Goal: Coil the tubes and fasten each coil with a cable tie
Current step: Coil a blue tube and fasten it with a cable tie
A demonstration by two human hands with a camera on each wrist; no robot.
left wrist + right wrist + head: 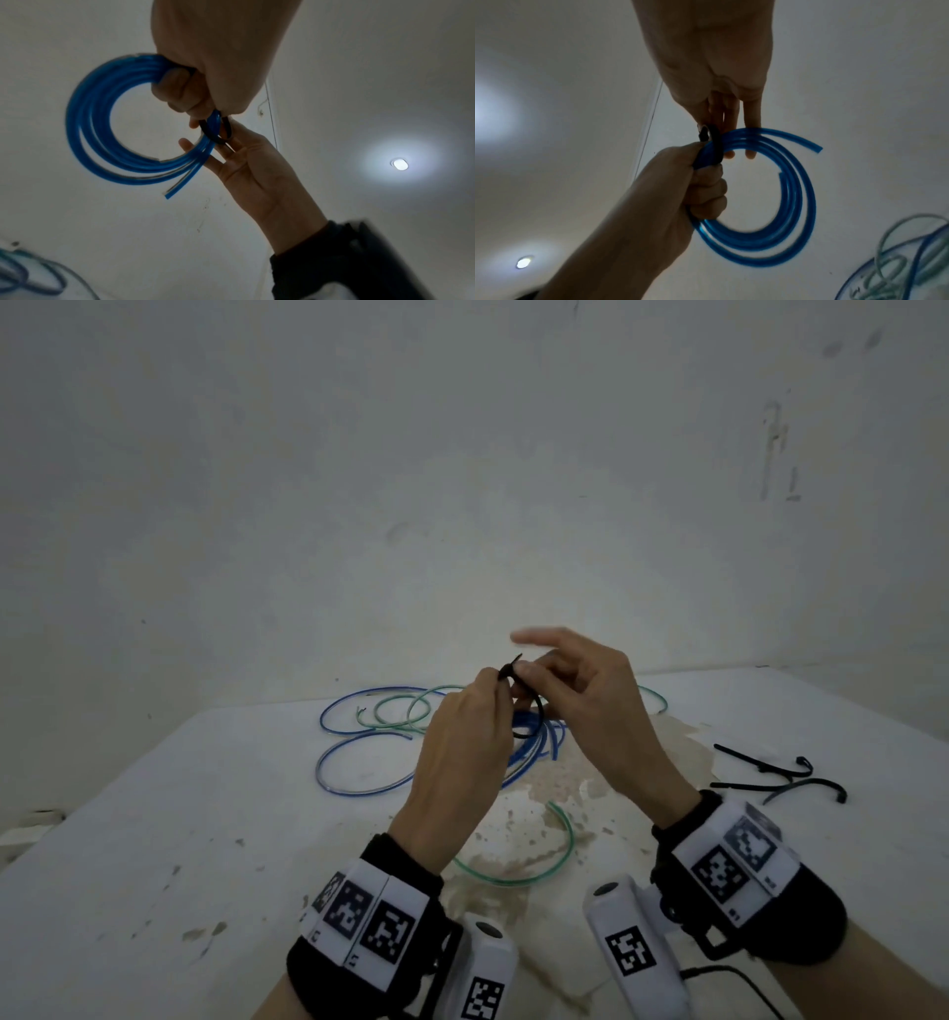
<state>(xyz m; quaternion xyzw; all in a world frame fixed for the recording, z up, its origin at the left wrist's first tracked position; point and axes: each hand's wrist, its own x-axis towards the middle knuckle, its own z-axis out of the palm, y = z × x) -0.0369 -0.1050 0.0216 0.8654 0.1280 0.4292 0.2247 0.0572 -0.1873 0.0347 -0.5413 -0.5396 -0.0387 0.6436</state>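
A coil of blue tube (pixel 536 747) hangs above the white table (pixel 154 814), held up between both hands. My left hand (pixel 493 690) grips the coil (pixel 85 125) in its curled fingers, seen from below in the left wrist view. A black cable tie (pixel 529 729) is looped round the coil's strands next to that grip. My right hand (pixel 529 675) pinches the tie (pixel 714 142) near its head, its other fingers (pixel 753 121) straight behind the coil (pixel 800 203). One cut end of the tube (pixel 818 149) sticks out free.
Loose blue and green tubes (pixel 369 716) lie tangled at the table's far middle, and a green tube (pixel 544 865) curves just below my hands. Several spare black cable ties (pixel 770 775) lie at the right. A brown stained patch (pixel 565 783) marks the table centre.
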